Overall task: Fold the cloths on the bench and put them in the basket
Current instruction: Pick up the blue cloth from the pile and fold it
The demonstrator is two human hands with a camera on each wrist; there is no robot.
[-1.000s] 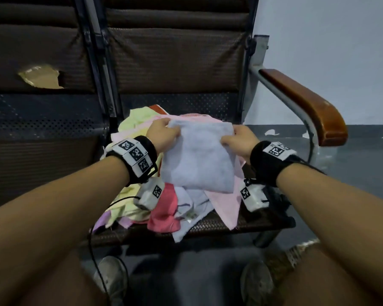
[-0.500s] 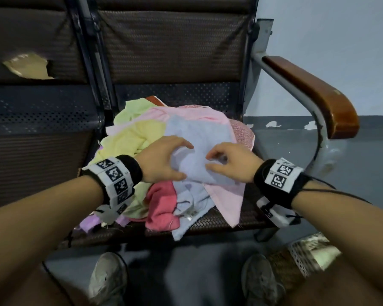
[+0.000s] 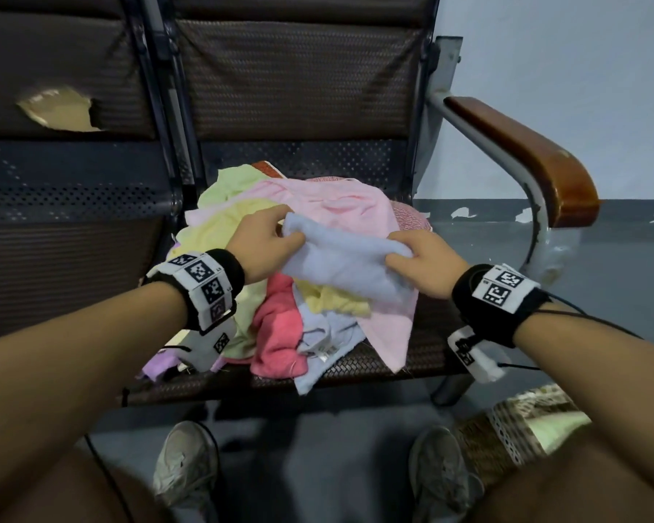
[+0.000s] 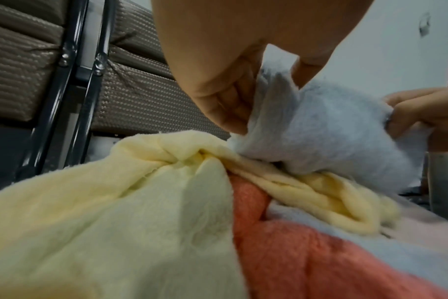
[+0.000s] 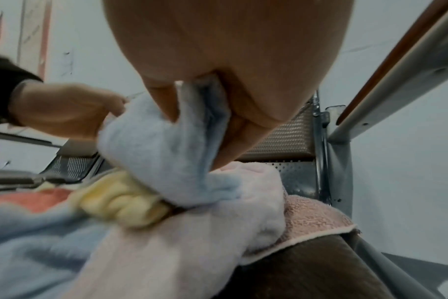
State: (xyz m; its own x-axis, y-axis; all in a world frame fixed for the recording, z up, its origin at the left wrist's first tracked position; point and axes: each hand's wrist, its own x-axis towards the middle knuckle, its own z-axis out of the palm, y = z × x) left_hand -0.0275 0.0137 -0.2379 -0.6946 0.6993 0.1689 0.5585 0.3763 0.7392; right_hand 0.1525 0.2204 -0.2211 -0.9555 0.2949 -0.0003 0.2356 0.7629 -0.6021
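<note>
A light blue cloth (image 3: 340, 264) (image 4: 328, 129) (image 5: 156, 161), folded over, hangs just above a heap of cloths (image 3: 280, 296) on the bench seat (image 3: 401, 364). My left hand (image 3: 276, 239) (image 4: 230, 95) pinches its far left corner. Its right edge is pinched by my right hand (image 3: 416, 258) (image 5: 218, 113). Under it lie a pink cloth (image 3: 340, 205), yellow cloths (image 3: 219, 235) (image 4: 115, 212), a coral cloth (image 3: 280, 330) (image 4: 307, 252) and another light blue cloth (image 3: 329, 341). A woven basket (image 3: 506, 428) stands on the floor at the lower right, partly hidden by my right arm.
The bench has a woven brown backrest (image 3: 299, 81) and a wooden armrest (image 3: 525, 152) on the right. A second seat (image 3: 61, 228) lies to the left. My shoes (image 3: 186, 458) rest on the grey floor below the seat edge.
A second ago both hands held the light blue cloth up by its top corners. They then laid it on the heap, and now pinch it again and lift it, folded smaller.
</note>
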